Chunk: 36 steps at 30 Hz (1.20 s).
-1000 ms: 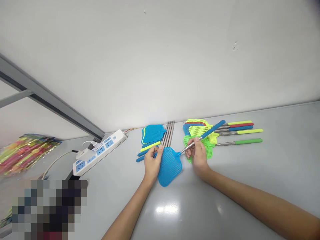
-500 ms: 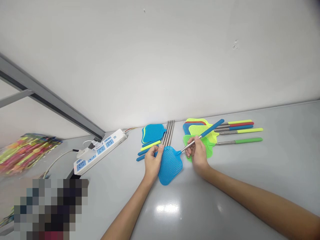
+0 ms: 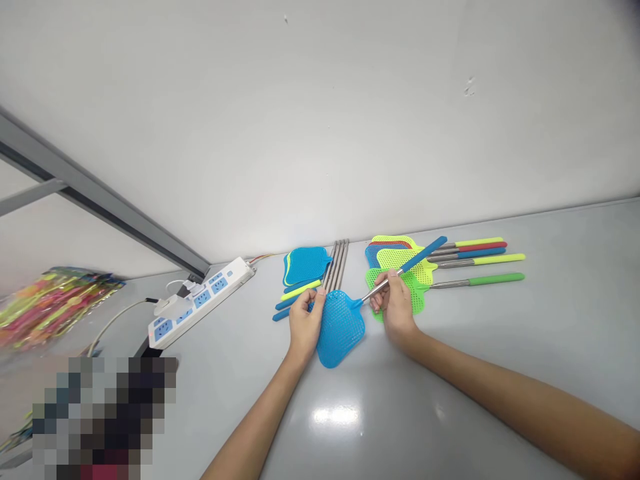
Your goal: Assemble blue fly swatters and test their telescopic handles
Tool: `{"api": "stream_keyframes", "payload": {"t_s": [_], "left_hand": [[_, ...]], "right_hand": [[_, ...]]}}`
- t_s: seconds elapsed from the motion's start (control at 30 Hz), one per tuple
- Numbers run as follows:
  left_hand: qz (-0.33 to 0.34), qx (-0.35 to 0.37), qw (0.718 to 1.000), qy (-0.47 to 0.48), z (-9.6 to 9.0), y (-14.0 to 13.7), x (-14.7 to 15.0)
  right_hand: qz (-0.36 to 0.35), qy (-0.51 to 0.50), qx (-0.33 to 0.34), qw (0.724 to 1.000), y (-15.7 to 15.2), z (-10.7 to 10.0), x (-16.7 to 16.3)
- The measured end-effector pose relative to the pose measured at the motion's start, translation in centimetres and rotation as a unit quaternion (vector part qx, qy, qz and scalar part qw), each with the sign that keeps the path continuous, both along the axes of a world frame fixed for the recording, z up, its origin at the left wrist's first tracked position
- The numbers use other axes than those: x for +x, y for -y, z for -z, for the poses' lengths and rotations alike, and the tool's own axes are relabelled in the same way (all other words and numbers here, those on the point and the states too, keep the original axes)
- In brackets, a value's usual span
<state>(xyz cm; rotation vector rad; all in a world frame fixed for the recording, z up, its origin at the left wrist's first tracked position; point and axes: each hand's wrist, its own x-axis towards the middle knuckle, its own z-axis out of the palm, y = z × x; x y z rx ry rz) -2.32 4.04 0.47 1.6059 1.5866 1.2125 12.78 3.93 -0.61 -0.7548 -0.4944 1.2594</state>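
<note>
A blue fly swatter [image 3: 341, 329] is held between my hands, its perforated head low and its blue handle pointing up to the right. My left hand [image 3: 306, 323] pinches the head's left edge between thumb and fingers. On the metal rod near the head, the fingers of my right hand [image 3: 394, 303] are closed. Behind my left hand lie several loose metal rods with coloured handles [image 3: 301, 293] and a stack of blue swatter heads [image 3: 307, 265] with a yellow edge showing. Several whole swatters [image 3: 493, 261] in yellow, red, blue and green lie fanned out behind my right hand.
A white power strip [image 3: 203, 303] with plugs and cables lies at the left. Farther left are plastic-wrapped colourful items [image 3: 55, 303]. A grey metal frame [image 3: 105, 197] stands against the white wall [image 3: 320, 127] behind the grey table [image 3: 450, 427]. A pixelated patch hides the lower left.
Almost nothing differs. Both hands keep the same hold on the blue fly swatter, and the view has shifted very slightly.
</note>
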Motion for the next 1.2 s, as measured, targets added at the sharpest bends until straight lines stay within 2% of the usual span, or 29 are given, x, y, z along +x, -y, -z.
{"api": "stream_keyframes", "payload": {"t_s": [1.2], "left_hand": [[0.001, 0.007, 1.000, -0.020, 0.30, -0.14, -0.10]], "right_hand": [[-0.015, -0.005, 0.004, 1.000, -0.10, 0.31, 0.10]]}}
